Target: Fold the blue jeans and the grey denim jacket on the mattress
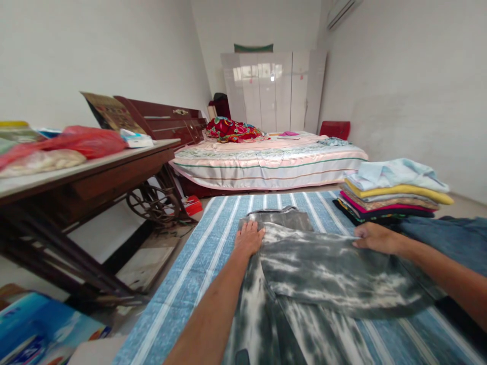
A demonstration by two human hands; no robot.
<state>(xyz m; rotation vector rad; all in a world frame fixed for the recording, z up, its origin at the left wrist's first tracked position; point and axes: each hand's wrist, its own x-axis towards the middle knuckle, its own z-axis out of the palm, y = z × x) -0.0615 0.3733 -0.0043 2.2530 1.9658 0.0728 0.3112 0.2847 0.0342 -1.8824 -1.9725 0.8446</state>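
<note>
A dark grey and white tie-dyed garment (319, 263) lies spread on the blue striped bed cover (213, 243); it looks like a shirt, with a collar-like edge at its far end. My left hand (249, 238) rests flat on its upper left part, fingers stretched out. Pinched in my right hand (375, 237) is the upper edge of a wide section that extends to the right. The fabric sags in a curve below that hand. The near part of the garment runs out of the bottom of the view.
A stack of folded clothes (391, 197) stands at the right, beside blue denim (452, 241). Beyond is a second bed (266, 167) with a red floral blanket (232, 129). On the left, a sewing machine table (114, 170) carries a red plastic bag (89, 142).
</note>
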